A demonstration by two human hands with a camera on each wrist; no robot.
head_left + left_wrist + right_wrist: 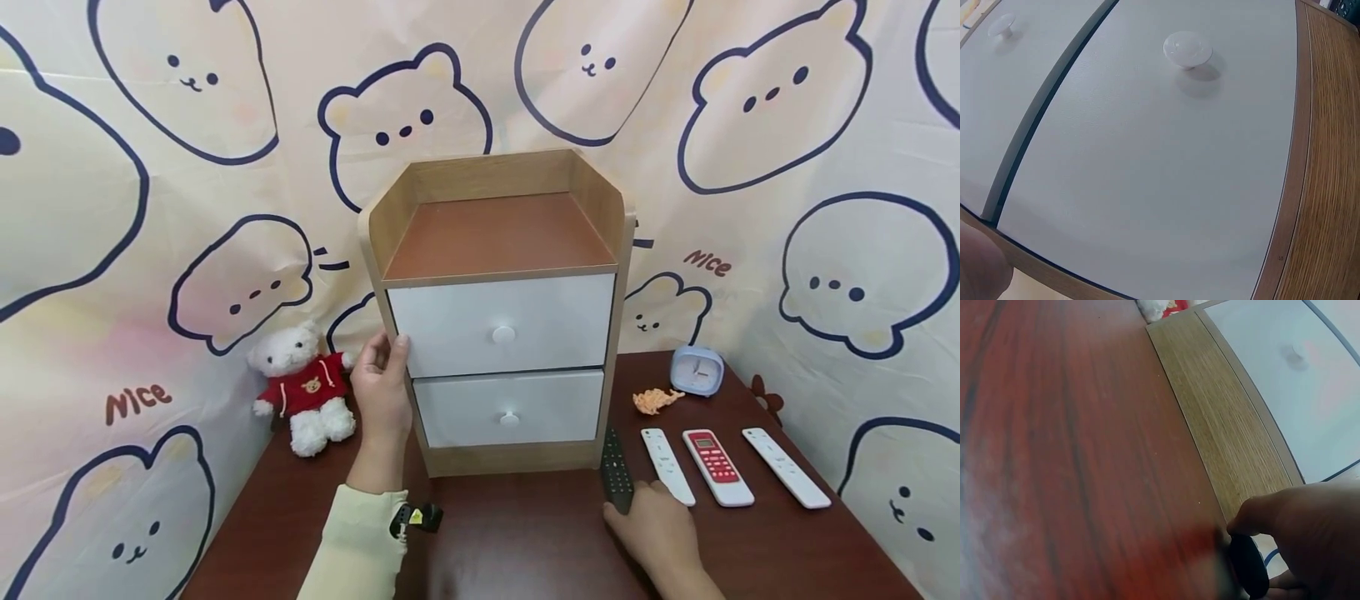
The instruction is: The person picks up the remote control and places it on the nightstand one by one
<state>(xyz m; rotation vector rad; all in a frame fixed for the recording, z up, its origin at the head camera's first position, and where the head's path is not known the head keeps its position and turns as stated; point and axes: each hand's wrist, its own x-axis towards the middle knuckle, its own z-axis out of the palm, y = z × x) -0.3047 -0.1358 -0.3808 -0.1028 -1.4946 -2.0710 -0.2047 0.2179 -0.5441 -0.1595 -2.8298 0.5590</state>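
A small wooden drawer cabinet (491, 457) with two white drawers stands on the dark table. My left hand (382, 387) holds its left side, thumb at the front edge beside the upper drawer (450, 342) and fingers along the side panel. In the left wrist view, the thumb (982, 265) shows at the cabinet's edge. Both drawers are closed, each with a round white knob (503, 334). My right hand (660, 529) grips the near end of a black remote control (617, 471), beside the cabinet's lower right corner. In the right wrist view, the thumb and fingers pinch the remote (1247, 565).
Right of the black remote lie a white remote (667, 467), a white-and-red remote (717, 468) and another white remote (786, 468). Behind them are an orange hair clip-like item (656, 401) and a blue alarm clock (697, 371). A teddy bear (309, 387) in red sits left.
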